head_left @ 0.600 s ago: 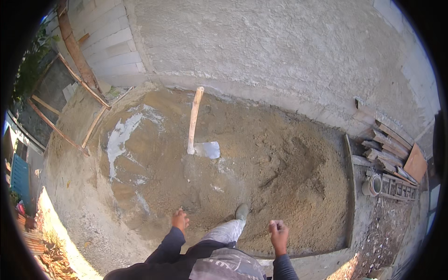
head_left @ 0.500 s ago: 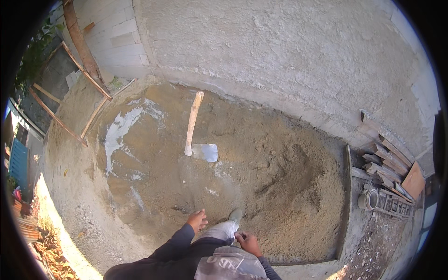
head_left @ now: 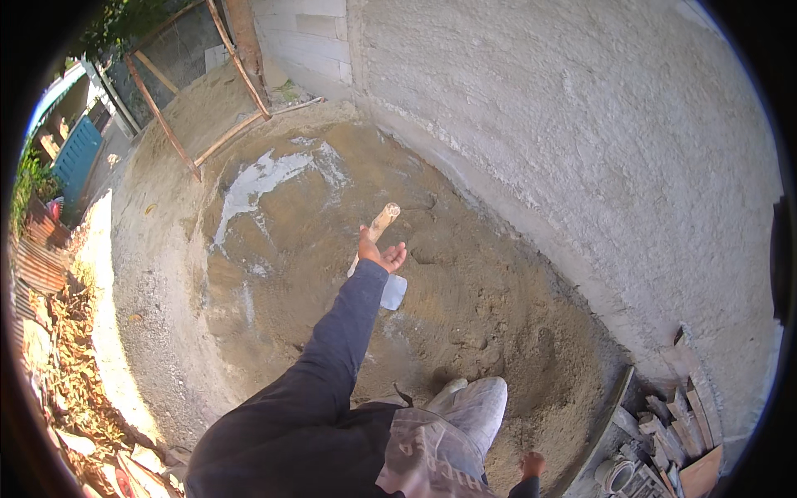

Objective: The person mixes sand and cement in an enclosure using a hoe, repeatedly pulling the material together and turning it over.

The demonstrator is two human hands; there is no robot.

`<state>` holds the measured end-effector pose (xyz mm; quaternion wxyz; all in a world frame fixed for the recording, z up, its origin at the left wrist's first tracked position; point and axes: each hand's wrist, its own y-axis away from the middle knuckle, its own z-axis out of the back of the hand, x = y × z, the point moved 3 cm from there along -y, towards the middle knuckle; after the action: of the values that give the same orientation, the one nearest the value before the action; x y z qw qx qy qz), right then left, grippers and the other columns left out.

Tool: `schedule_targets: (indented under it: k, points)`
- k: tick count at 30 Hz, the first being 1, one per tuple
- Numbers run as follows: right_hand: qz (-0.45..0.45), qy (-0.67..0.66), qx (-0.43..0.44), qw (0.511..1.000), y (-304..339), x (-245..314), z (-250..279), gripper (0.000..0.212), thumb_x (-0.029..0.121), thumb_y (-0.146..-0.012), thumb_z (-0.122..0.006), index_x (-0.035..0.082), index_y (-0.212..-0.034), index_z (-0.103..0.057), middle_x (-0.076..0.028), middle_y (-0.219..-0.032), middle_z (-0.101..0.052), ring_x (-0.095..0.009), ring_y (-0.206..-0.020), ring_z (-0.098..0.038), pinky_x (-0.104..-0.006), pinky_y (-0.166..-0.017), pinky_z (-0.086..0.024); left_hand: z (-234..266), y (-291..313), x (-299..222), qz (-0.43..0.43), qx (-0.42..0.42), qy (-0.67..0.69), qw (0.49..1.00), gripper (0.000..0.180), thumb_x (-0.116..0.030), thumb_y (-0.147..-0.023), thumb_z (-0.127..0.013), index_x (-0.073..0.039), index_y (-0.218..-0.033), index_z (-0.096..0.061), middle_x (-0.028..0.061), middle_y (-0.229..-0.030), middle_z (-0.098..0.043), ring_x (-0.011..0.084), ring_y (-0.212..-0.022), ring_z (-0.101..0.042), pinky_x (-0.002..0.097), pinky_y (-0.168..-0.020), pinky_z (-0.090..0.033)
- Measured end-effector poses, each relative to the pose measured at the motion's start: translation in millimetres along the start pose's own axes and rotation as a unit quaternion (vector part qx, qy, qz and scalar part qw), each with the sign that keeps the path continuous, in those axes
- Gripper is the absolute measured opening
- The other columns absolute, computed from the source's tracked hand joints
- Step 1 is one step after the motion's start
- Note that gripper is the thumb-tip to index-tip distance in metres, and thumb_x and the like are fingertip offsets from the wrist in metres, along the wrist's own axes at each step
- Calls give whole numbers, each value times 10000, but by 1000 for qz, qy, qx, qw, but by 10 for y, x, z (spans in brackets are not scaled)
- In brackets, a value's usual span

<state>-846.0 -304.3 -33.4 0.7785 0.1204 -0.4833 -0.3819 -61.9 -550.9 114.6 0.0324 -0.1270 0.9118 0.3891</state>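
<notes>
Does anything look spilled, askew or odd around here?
Yes: beyond the hoe, to its left, a ragged pale patch streaks the brown soil, like something spilled; I can't tell what it is. The boards at lower right lie jumbled.

- The wall (head_left: 581, 166) is blocking passage along the right.
- Wooden poles (head_left: 237, 60) are barring the upper left.
- Sand (head_left: 490, 290) is lying open between the hoe (head_left: 394, 292) and wall.
</notes>
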Motion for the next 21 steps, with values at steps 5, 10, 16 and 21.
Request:
schedule_targets:
  k: [5,10,16,21]
  points:
    - [29,297,203,933,-153,15,-743,198,217,-818,-627,26,-823,-680,-116,-704,-667,-273,-697,-681,-437,-651,-528,-72,-354,-269,-79,-41,61,994,643,-557,-879,-611,-133,-1328,-429,204,-1268,-433,331,-1006,-572,466,-835,-524]
    - [210,306,423,827,-1258,934,-1164,253,260,-815,-651,24,-881,-712,-128,-781,-706,-268,-765,-692,-416,-697,-516,-176,-677,-305,-177,-31,88,980,203,-252,-918,-581,-63,-992,-573,126,-876,-573,232,-777,-607,383,-687,-568]
    - [32,168,393,903,-3059,3048,-1409,249,224,-928,-579,39,-1081,-647,-125,-849,-698,-207,-614,-658,-335,-506,-518,984,670,605,-60,-122,-117,984,196,-161,-918,-539,-34,-1037,-448,116,-824,-541,195,-660,-588,301,-546,-542]
    - [439,242,43,864,-5063,5389,-1037,209,199,-914,-551,37,-869,-673,-79,-730,-643,-187,-523,-576,-356,-462,-476,306,404,2032,10,-88,-44,995,133,-153,-928,-559,-33,-921,-503,24,-700,-522,133,-514,-514,273,-487,-502]
